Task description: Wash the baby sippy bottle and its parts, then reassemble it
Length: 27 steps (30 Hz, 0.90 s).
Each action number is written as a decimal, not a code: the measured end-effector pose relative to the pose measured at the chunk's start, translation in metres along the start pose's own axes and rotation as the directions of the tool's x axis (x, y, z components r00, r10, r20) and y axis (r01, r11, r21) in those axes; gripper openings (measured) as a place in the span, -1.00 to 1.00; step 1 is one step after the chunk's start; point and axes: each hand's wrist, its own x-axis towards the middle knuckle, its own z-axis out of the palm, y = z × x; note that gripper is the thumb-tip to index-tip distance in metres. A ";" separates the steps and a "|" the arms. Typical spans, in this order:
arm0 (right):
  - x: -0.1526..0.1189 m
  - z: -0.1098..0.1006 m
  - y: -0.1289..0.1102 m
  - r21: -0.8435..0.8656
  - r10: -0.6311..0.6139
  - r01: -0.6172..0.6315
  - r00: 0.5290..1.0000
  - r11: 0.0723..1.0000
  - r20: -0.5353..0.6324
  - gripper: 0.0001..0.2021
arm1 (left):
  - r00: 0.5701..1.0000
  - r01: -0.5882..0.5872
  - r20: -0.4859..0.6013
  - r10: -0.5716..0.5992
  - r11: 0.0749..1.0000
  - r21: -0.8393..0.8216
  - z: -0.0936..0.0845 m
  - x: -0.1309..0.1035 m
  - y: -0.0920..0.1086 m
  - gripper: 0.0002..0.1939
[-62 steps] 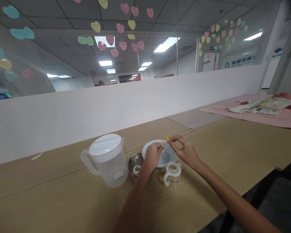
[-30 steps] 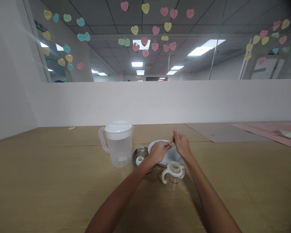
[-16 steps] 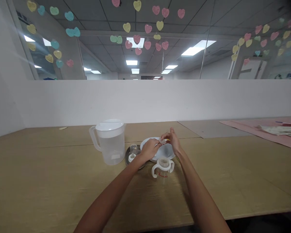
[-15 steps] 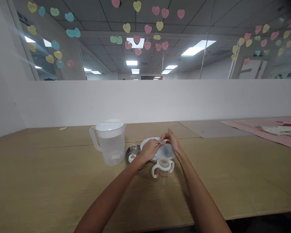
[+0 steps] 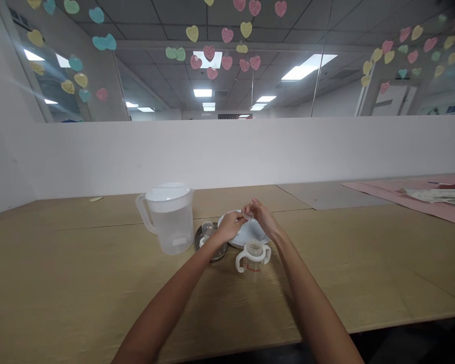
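Note:
Above the white bowl (image 5: 246, 237), my left hand (image 5: 230, 226) pinches a small translucent round piece (image 5: 247, 215), perhaps a baby bottle part. My right hand (image 5: 264, 218) is bent around the far side of this piece, its fingers curled against it; their exact grip is partly hidden. Nearer to me stands a baby bottle (image 5: 253, 260) with white side handles and red print, upright with its mouth uncovered. Left of the bowl, a round metal tray (image 5: 220, 251) holds a clear dome cap (image 5: 208, 228) and a white ring (image 5: 203, 241), partly covered by my left forearm.
A translucent lidded pitcher (image 5: 173, 222) with liquid in it stands left of the tray. A pink cloth (image 5: 379, 190) lies at the far right beside a grey sheet (image 5: 326, 197). The white wall (image 5: 227, 154) rises behind the brown table (image 5: 79, 283).
Both hands stay over the bowl with the small round piece. The right fingers have curled closer around it. The whole view has shifted slightly, so everything sits a little higher and further left.

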 end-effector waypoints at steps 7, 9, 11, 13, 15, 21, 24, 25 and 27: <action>0.006 0.001 0.012 0.016 -0.046 0.051 0.978 0.999 -0.205 -0.58 | 1.000 -0.012 -0.012 0.011 0.997 -0.076 -0.006 0.001 0.009 -0.68; 0.005 0.001 0.011 -0.002 -0.075 0.077 0.975 0.997 -0.210 -0.59 | 0.999 -0.014 -0.033 0.011 0.998 -0.068 -0.007 0.002 0.010 -0.68; 0.003 0.002 0.009 -0.021 -0.105 0.103 0.973 0.994 -0.203 -0.60 | 0.998 -0.021 -0.058 0.018 0.998 -0.053 -0.008 0.001 0.010 -0.69; 0.001 0.003 0.005 -0.027 -0.131 0.129 0.972 0.991 -0.196 -0.62 | 0.996 -0.032 -0.079 0.029 0.999 -0.038 -0.009 0.001 0.009 -0.70; 0.000 0.004 0.002 -0.008 -0.160 0.162 0.964 0.987 -0.210 -0.65 | 0.995 -0.040 -0.092 0.038 0.999 -0.018 -0.011 0.000 0.009 -0.69; 0.000 0.006 0.000 -0.041 -0.205 0.203 0.928 0.978 -0.310 -0.69 | 0.987 -0.070 -0.144 0.077 0.996 0.052 -0.015 -0.001 0.010 -0.70; 0.000 0.004 0.000 -0.047 -0.191 0.185 0.938 0.982 -0.289 -0.69 | 0.983 -0.088 -0.155 0.097 0.994 0.062 -0.015 -0.002 0.010 -0.71; -0.001 0.004 0.000 -0.055 -0.184 0.176 0.942 0.983 -0.280 -0.69 | 0.985 -0.082 -0.149 0.088 0.995 0.047 -0.015 -0.002 0.010 -0.71; -0.001 0.003 0.000 -0.090 -0.187 0.168 0.943 0.982 -0.276 -0.69 | 0.990 -0.052 -0.134 0.048 0.998 -0.020 -0.014 -0.003 0.010 -0.70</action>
